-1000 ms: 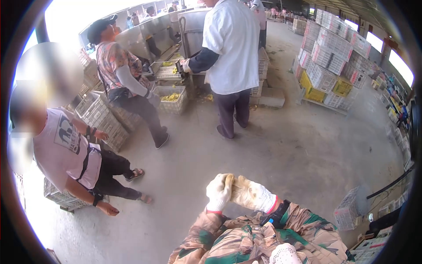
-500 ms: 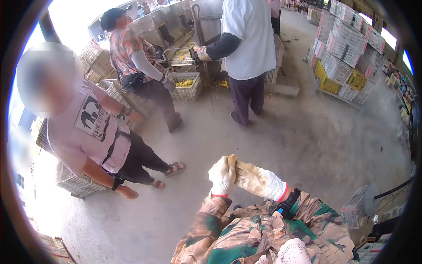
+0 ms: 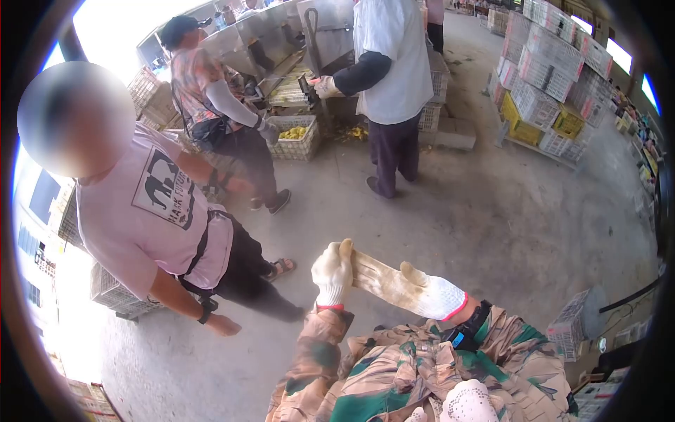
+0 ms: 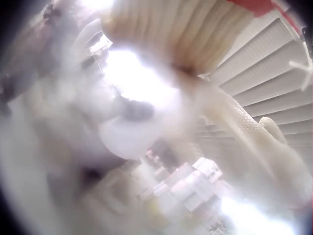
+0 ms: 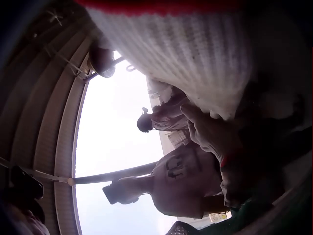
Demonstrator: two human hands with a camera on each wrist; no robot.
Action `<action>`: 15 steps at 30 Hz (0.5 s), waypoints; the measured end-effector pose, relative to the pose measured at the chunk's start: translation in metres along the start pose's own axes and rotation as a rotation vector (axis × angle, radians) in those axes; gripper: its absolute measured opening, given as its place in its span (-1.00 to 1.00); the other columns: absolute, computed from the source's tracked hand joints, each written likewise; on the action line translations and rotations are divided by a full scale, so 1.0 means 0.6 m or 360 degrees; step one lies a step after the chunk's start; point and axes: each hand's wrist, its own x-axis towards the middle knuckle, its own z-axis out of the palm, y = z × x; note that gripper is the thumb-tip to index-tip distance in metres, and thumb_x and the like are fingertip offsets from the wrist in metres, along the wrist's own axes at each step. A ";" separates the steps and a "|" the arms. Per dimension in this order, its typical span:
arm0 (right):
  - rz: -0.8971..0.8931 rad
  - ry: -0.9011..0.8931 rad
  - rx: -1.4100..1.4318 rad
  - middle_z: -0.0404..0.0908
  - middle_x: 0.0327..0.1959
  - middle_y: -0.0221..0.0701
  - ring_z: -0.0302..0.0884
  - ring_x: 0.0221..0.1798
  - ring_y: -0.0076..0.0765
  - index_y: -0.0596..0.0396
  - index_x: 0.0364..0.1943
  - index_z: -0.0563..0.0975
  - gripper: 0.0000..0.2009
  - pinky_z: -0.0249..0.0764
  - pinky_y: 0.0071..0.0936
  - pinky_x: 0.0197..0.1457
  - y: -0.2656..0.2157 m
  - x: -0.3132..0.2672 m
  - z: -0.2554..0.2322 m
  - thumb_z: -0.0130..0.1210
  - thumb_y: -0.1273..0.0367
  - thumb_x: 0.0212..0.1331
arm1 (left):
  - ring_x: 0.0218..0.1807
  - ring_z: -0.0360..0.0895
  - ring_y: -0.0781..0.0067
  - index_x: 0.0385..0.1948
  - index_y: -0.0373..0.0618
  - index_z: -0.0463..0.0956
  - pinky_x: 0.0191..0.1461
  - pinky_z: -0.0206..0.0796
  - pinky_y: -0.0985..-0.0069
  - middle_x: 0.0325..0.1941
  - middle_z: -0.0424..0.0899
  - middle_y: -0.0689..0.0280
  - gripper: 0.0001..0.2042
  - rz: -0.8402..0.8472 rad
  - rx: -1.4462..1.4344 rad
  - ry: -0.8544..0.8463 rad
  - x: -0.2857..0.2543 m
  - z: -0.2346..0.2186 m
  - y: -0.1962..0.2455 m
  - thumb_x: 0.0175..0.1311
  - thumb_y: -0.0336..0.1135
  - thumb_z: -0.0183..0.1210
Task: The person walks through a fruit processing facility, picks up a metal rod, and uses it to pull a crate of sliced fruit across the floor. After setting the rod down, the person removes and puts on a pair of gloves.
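Note:
Both my hands wear white knit gloves with red cuffs, held up in front of my camouflage sleeves. In the head view my left hand [image 3: 332,271] grips the fingertips of the right glove [image 3: 394,285], which is pulled long and flat toward the left. My right hand [image 3: 429,295] lies straight inside that glove, thumb sticking up. A black band [image 3: 464,330] sits on the right wrist. The left wrist view is blurred and shows the stretched glove [image 4: 254,132]. The right wrist view shows the glove's cuff [image 5: 186,58].
A person in a pink T-shirt [image 3: 155,211] stands close on my left. Two people work at a metal machine [image 3: 281,35] beside a crate of yellow pieces [image 3: 295,137]. Stacked white and yellow crates [image 3: 548,63] stand far right; another crate [image 3: 569,327] lies near right.
The right glove has been drawn out longer by my left hand, and both hands have shifted a little left. The person in the pink T-shirt has come closer.

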 end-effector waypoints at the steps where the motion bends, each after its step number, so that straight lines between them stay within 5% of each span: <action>1: 0.0050 -0.0017 0.0082 0.21 0.26 -0.19 0.27 0.23 -0.27 0.27 0.27 0.10 -0.51 0.22 -0.39 0.32 0.000 -0.005 0.031 -0.27 0.23 0.38 | -0.38 0.56 0.12 -0.40 -0.11 0.55 -0.26 0.36 0.33 -0.49 0.60 0.13 -0.71 -0.0038 -0.0018 -0.0047 -0.002 -0.003 0.001 0.24 -0.08 0.01; 5: 0.0154 -0.0043 0.0199 0.24 0.24 -0.18 0.31 0.20 -0.27 0.27 0.26 0.10 -0.49 0.23 -0.37 0.32 -0.004 0.000 0.067 -0.23 0.20 0.36 | -0.31 0.57 0.09 -0.34 -0.13 0.55 -0.17 0.36 0.33 -0.41 0.62 0.09 -0.68 -0.0165 -0.0117 -0.0249 -0.003 -0.005 0.017 0.23 -0.05 0.00; 8: 0.0110 -0.0123 -0.0166 0.18 0.30 -0.18 0.10 0.34 -0.22 0.23 0.28 0.11 -0.42 0.00 -0.34 0.43 0.003 -0.004 0.120 -0.14 0.14 0.31 | -0.26 0.58 0.14 -0.28 -0.15 0.55 -0.12 0.35 0.39 -0.37 0.63 0.08 -0.67 -0.0353 -0.0514 -0.0559 -0.012 -0.013 0.032 0.24 -0.07 -0.01; 11: 0.0078 -0.0075 -0.0434 0.39 0.13 -0.22 0.31 0.20 -0.25 0.21 0.18 0.27 -0.48 0.19 -0.29 0.34 -0.010 0.018 0.080 -0.12 0.11 0.29 | -0.16 0.58 0.28 -0.15 -0.16 0.53 -0.04 0.36 0.47 -0.28 0.65 0.13 -0.66 -0.0379 -0.0983 -0.0855 -0.027 -0.030 0.056 0.24 -0.10 0.01; 14: 0.0021 0.0212 -0.0499 0.49 -0.09 -0.37 0.50 -0.18 -0.50 0.19 0.11 0.33 -0.56 0.49 -0.56 -0.11 -0.013 0.043 0.041 -0.10 0.15 0.31 | -0.18 0.56 0.41 -0.11 -0.20 0.52 -0.04 0.36 0.52 -0.27 0.65 0.21 -0.67 -0.0265 -0.1126 -0.0916 -0.041 -0.030 0.071 0.25 -0.15 0.05; 15: -0.0162 0.0346 -0.0986 0.52 -0.24 -0.45 0.48 -0.35 -0.57 0.15 -0.01 0.44 -0.64 0.49 -0.59 -0.20 -0.005 0.035 0.040 -0.07 0.16 0.30 | -0.19 0.55 0.45 -0.11 -0.22 0.52 -0.04 0.36 0.55 -0.27 0.65 0.24 -0.68 -0.0198 -0.1130 -0.0917 -0.045 -0.028 0.075 0.25 -0.17 0.07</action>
